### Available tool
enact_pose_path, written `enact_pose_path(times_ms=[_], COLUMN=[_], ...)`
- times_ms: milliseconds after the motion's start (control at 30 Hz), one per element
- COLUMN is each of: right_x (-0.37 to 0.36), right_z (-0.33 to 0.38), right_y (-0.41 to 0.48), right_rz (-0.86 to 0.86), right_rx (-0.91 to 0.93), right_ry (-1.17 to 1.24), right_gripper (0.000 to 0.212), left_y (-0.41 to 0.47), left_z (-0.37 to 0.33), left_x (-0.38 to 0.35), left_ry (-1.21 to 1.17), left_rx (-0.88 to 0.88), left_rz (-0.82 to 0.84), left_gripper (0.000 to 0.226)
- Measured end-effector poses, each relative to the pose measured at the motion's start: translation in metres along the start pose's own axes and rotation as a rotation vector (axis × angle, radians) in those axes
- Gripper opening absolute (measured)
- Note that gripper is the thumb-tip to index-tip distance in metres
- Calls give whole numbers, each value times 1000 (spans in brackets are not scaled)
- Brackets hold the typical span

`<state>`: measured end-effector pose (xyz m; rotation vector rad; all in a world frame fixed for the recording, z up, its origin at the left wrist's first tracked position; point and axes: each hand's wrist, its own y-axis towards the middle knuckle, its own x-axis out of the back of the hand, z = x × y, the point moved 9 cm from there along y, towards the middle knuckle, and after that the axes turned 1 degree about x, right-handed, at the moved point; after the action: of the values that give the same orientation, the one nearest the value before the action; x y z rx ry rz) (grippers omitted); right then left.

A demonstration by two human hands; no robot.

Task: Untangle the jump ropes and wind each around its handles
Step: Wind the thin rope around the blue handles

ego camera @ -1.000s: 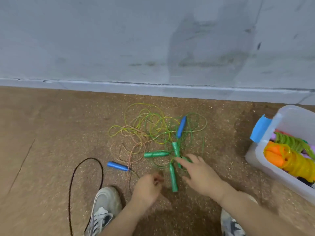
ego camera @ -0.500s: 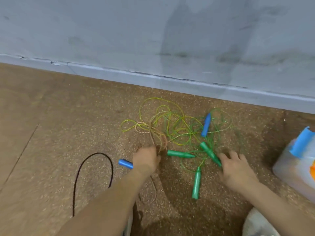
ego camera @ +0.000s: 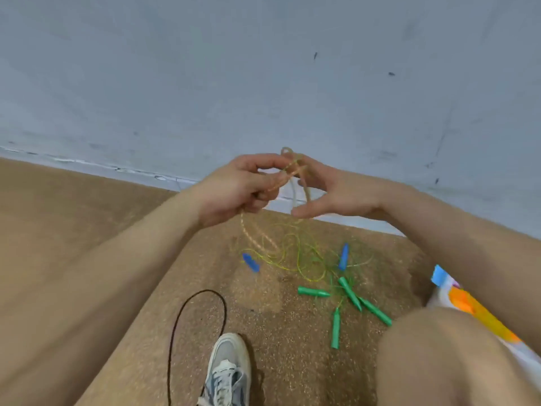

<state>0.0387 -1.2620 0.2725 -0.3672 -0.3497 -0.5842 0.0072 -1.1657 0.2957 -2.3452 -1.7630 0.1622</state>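
Note:
A tangle of thin green and yellow ropes [ego camera: 295, 253] lies on the brown floor, with two blue handles [ego camera: 251, 262] [ego camera: 344, 257] and several green handles [ego camera: 349, 293] around it. Both my hands are raised in front of the wall. My left hand [ego camera: 234, 190] pinches an orange-and-white speckled rope [ego camera: 257, 235] that hangs down into the tangle. My right hand [ego camera: 333, 190] has its fingers curled around a loop of the same rope at the top.
A clear plastic bin [ego camera: 439, 291] with blue tape and orange and yellow toys stands at the right edge. A black cord [ego camera: 187, 312] loops on the floor at the left, beside my shoe [ego camera: 228, 367]. My knee [ego camera: 439, 347] fills the lower right. The grey wall rises just behind the ropes.
Both hands have left the floor and risen together, lifting the speckled rope out of the tangle. The view tilted up toward the wall.

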Motion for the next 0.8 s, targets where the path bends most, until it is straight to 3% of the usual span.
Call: enact_pose_path(times_ms=[100, 133, 367, 467, 533, 600, 667, 733, 800], right_x=[-14, -16, 1, 24, 42, 46, 43, 38, 33], right_z=[61, 73, 73, 72, 61, 46, 50, 65, 83], right_y=[0, -1, -31, -47, -62, -68, -66, -60, -54], right_rz=[19, -26, -262, -363, -488, -535, -523, -493, -468], right_rx=[78, 89, -98, -136, -175, -184, -135, -103, -107], right_ry=[-103, -147, -90, 73, 304, 773, 1058, 1008, 726], right_gripper=[15, 8, 26, 30, 25, 19, 17, 19, 21], left_y=[-53, -70, -179, -215, -229, -227, -212, -193, -178], left_z=[-63, -78, -89, -72, -58, -49, -45, -43, -46], left_x=[10, 18, 116, 161, 180, 183, 167, 140, 118], left_ry=[-45, -68, -290, -478, -620, -571, -444, -419, -405], left_rx=[-154, -204, -343, -378, -351, -248, -165, -121, -98], left_rz=[-37, -69, -579, -877, -1017, -1046, -989, -892, -799], left_gripper=[17, 18, 19, 24, 27, 27, 25, 20, 14])
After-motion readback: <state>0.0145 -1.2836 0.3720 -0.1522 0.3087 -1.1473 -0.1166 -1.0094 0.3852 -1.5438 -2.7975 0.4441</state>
